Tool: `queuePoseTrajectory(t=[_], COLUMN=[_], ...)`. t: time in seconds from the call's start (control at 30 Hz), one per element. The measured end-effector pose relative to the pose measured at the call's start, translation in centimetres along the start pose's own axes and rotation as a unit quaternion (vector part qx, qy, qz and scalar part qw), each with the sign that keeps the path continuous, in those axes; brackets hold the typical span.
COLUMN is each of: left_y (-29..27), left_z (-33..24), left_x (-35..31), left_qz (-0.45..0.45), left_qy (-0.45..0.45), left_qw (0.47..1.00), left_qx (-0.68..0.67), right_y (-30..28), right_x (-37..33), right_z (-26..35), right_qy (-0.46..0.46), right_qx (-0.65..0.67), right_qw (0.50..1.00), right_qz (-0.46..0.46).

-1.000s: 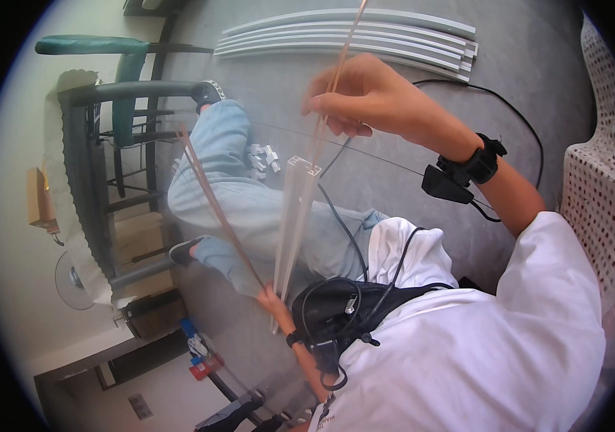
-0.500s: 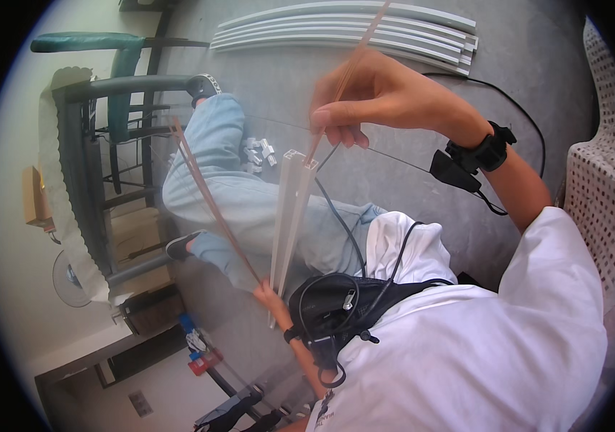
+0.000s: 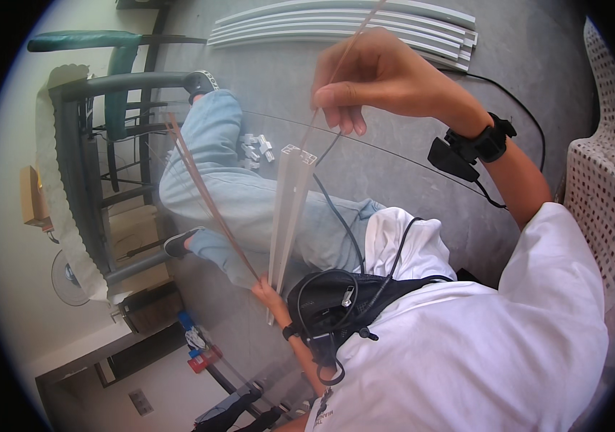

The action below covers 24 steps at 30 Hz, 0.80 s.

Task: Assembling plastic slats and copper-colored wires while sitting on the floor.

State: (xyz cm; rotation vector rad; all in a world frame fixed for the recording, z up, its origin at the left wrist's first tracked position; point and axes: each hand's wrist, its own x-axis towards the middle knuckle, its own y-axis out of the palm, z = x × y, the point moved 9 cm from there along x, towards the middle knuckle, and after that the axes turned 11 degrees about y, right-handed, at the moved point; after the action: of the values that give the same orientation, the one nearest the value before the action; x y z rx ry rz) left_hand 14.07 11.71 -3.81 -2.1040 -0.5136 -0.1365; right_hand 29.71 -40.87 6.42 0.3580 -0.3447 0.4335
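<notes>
My right hand (image 3: 376, 75) is raised at the upper middle, thumb and fingers pinched on a thin brown strip (image 3: 354, 39). That strip runs down past my fingers to the end of a pale, hollow channelled profile (image 3: 289, 198); whether it sits inside a channel I cannot tell. The profile slants up from my left hand (image 3: 270, 294), which is closed around its lower part. A bundle of long brown strips (image 3: 210, 201) also rises from my left hand, leaning left. My left fingers are small in view and partly hidden.
Several white profiles (image 3: 343, 30) lie on the grey floor at the top. Small white pieces (image 3: 257, 150) lie beside my jeans (image 3: 207, 165). A dark metal frame with a green-padded bar (image 3: 84, 41) stands left; a perforated white chair (image 3: 603, 187) is at right. Black cables (image 3: 340, 216) hang near my lap.
My right hand has risen slightly with the thin strip in its pinch. The profile's upper end has shifted a little up and left. My left hand keeps its hold.
</notes>
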Motion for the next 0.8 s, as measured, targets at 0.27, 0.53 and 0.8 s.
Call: queuePoseTrajectory(t=[0.27,0.53,0.8], left_y=[-0.2,0.0,0.1], left_z=[0.7,0.9,-0.2], left_x=[0.1,-0.2,-0.2], left_qz=[-0.022,0.022,0.021], left_qy=[0.024,-0.003,-0.011], left_qw=[0.999,1.0,1.0], left_qx=[-0.012,-0.002,0.008], right_y=[0.3,0.5,0.2], right_x=[0.3,0.3,0.2], right_z=[-0.7,-1.0,-1.2], right_qy=[0.018,0.042,0.043], right_qx=[-0.012,-0.015,-0.03], right_qw=[0.999,0.999,0.998], right_qz=[-0.031,-0.026,-0.035])
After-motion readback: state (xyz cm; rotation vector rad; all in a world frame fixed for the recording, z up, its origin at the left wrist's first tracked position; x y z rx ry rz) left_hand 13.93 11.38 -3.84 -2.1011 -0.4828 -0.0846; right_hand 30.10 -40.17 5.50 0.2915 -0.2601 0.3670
